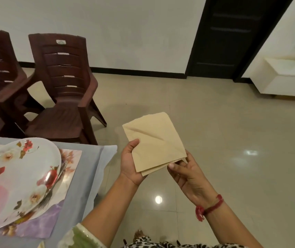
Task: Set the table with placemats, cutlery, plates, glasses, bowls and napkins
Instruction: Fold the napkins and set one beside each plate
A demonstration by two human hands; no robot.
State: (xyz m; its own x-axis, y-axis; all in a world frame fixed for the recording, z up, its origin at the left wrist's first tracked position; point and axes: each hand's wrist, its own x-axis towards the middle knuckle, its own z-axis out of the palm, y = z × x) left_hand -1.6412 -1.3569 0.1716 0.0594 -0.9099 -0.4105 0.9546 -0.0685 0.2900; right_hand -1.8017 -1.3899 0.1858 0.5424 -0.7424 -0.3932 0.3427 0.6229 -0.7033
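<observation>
Brown chairs [60, 90], glossy floor [214, 136], dark door [232, 38], perhaps cabinet [284, 83].

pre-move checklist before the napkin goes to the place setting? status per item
1. Grip on napkin: ok, left hand grips its left edge, right hand pinches the near corner.
2. Fold tidy: not ok, layers splay at that corner.
3. Napkin over table: not ok, it is over the floor, right of the table.
4. Plate on placemat: ok.
5. Bare placemat strip right of plate: ok.
6. Rest of the setting: cannot tell, cut off at left.
</observation>
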